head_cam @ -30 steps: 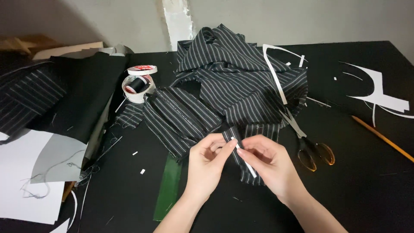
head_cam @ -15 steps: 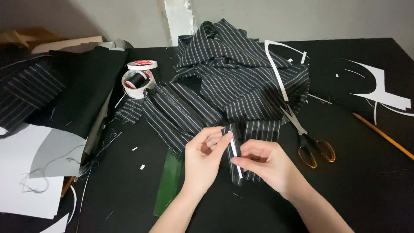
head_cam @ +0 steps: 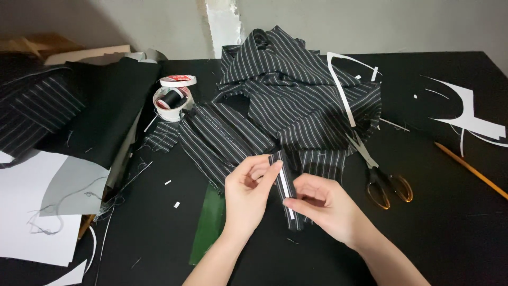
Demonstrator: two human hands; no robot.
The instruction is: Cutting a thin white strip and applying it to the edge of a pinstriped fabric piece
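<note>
Striped fabric, a narrow strip (head_cam: pixel 286 190) with a white band along it, is pinched between both hands: left hand (head_cam: pixel 248 193) grips its far end, right hand (head_cam: pixel 323 204) its near end, long axis running away from the body. Scissors (head_cam: pixel 383 177) lie just right.

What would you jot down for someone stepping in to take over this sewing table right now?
Left hand: grip on the top end of a narrow striped fabric strip.
Right hand: pinching the strip's lower part, beside a white tape strip lying along it.
Striped fabric pile lies behind; scissors to the right; thread spool in a cup to the left.
Done: tape laid along the strip.
Left: cannot tell.
</note>
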